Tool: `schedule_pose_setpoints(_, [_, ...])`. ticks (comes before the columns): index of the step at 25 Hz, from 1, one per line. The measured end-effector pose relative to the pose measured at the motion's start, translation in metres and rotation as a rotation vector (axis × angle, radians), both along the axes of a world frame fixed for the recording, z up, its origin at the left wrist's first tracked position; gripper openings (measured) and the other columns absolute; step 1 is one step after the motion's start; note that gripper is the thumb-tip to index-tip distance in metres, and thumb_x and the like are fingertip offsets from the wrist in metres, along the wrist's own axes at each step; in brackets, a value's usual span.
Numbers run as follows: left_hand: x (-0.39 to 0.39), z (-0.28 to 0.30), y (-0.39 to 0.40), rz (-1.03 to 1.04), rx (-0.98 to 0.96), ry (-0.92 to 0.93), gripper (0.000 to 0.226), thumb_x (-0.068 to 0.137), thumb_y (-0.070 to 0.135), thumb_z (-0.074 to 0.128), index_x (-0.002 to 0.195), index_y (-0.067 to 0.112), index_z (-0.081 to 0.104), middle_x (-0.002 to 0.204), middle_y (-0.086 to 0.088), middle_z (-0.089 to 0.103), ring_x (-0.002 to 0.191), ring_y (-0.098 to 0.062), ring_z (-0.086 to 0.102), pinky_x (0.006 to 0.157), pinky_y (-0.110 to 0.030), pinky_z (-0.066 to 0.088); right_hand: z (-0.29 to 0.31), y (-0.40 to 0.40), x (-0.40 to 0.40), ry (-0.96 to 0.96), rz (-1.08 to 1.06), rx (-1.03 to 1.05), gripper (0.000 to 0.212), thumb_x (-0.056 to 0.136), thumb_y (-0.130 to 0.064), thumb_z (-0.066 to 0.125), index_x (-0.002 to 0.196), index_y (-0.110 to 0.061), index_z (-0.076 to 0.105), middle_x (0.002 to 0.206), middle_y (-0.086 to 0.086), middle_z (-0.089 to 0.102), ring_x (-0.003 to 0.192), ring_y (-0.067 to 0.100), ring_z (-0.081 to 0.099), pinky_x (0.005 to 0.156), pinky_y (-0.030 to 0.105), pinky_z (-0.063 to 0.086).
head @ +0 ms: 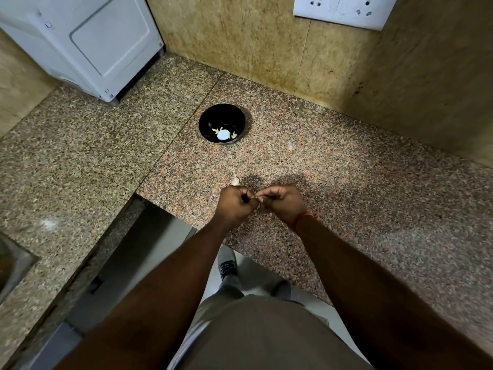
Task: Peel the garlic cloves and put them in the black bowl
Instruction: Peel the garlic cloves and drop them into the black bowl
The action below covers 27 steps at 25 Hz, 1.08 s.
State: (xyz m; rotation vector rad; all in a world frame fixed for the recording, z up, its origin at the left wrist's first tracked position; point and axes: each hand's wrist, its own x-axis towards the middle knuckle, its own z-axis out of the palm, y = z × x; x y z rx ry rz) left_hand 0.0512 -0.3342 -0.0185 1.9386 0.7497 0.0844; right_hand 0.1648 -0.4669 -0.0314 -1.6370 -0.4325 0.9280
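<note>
Now peeling: left hand point(234, 202) and right hand point(280, 201) both pinch one garlic clove point(256, 196) above the worktop's point(346, 182) near edge. Next, I'd say, strip the skin, then reach to the black bowl point(222, 123) toward the back wall.

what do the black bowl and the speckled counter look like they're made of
Round black bowl: glossy surface with a bright reflection at its bottom, so perhaps glazed ceramic or melamine; unclear which. Speckled pink-brown counter: polished granite-like stone, judging by the mottled grains and faint sheen.
</note>
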Motion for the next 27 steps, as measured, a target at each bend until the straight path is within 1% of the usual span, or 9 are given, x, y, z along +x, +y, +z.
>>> schedule_pose_setpoints(3, [0.001,-0.005,0.0,0.124,0.02,0.065,0.018,0.087,0.009,0.075,0.07,0.009,0.071,0.064,-0.005,0.068,0.053,-0.017,0.06,0.053,-0.025,0.052,-0.002,-0.002,-0.001,0.054,-0.047,-0.008,0.01,0.092,0.005,0.067,0.098,0.002,0.074,0.088,0.018,0.073,0.078,0.028,0.068,0.073,0.042,0.063])
schedule_pose_setpoints(6, [-0.002,-0.009,0.002,0.24,-0.089,0.1,0.012,0.083,0.003,0.077,0.075,-0.002,0.07,0.07,-0.017,0.071,0.058,-0.022,0.063,0.058,-0.034,0.057,-0.005,-0.009,0.0,0.095,-0.092,-0.049,0.01,0.094,0.0,0.067,0.102,0.001,0.072,0.095,0.016,0.071,0.084,0.026,0.069,0.072,0.039,0.063])
schedule_pose_setpoints(9, [-0.006,-0.009,0.002,0.226,-0.119,0.126,0.015,0.079,0.003,0.083,0.071,0.005,0.07,0.066,-0.009,0.071,0.055,-0.018,0.064,0.055,-0.031,0.054,-0.004,-0.012,0.001,0.112,-0.097,-0.071,0.01,0.095,0.002,0.065,0.104,0.003,0.07,0.093,0.015,0.071,0.081,0.023,0.069,0.073,0.041,0.064])
schedule_pose_setpoints(11, [-0.005,-0.008,-0.001,0.251,-0.183,0.119,0.018,0.079,0.0,0.085,0.071,0.006,0.07,0.065,-0.01,0.071,0.048,-0.019,0.064,0.047,-0.028,0.051,-0.004,-0.01,0.0,0.1,-0.087,-0.075,0.009,0.094,0.002,0.067,0.102,0.002,0.071,0.091,0.018,0.071,0.079,0.024,0.069,0.073,0.041,0.064])
schedule_pose_setpoints(14, [-0.001,-0.01,-0.005,0.253,-0.198,0.104,0.02,0.081,-0.005,0.08,0.073,0.012,0.072,0.065,-0.009,0.071,0.047,-0.019,0.063,0.043,-0.026,0.047,-0.004,-0.006,-0.001,0.084,-0.068,-0.077,0.008,0.092,0.002,0.069,0.1,0.001,0.072,0.09,0.02,0.072,0.08,0.028,0.07,0.075,0.044,0.064])
schedule_pose_setpoints(18, [0.003,-0.007,-0.005,0.209,-0.201,0.086,0.009,0.085,0.001,0.075,0.076,-0.001,0.074,0.063,-0.015,0.069,0.04,-0.014,0.053,0.04,-0.024,0.041,-0.001,-0.002,-0.001,0.054,-0.051,-0.083,0.008,0.091,0.004,0.07,0.097,0.002,0.074,0.091,0.023,0.074,0.079,0.028,0.071,0.077,0.047,0.064])
schedule_pose_setpoints(20, [0.002,-0.006,-0.005,0.201,-0.208,0.072,0.014,0.086,0.006,0.078,0.076,-0.003,0.072,0.061,-0.015,0.068,0.04,-0.016,0.054,0.04,-0.025,0.042,0.0,0.0,0.0,0.048,-0.051,-0.077,0.008,0.09,0.005,0.07,0.096,0.002,0.074,0.091,0.025,0.074,0.077,0.028,0.071,0.077,0.049,0.064])
schedule_pose_setpoints(23, [0.002,-0.006,-0.002,0.137,-0.124,0.053,0.018,0.085,0.007,0.078,0.071,-0.002,0.071,0.058,-0.01,0.067,0.042,-0.014,0.056,0.044,-0.028,0.047,-0.001,0.0,0.001,0.033,-0.038,-0.082,0.008,0.089,0.007,0.071,0.093,0.001,0.075,0.091,0.026,0.074,0.076,0.03,0.071,0.076,0.049,0.064])
schedule_pose_setpoints(27, [0.0,0.001,-0.001,0.028,-0.073,0.041,0.019,0.089,0.009,0.075,0.071,0.004,0.072,0.056,-0.001,0.065,0.045,-0.01,0.057,0.048,-0.024,0.046,-0.004,-0.002,0.002,0.049,-0.046,-0.061,0.01,0.087,0.006,0.073,0.089,-0.003,0.076,0.087,0.026,0.074,0.074,0.029,0.071,0.074,0.049,0.064])
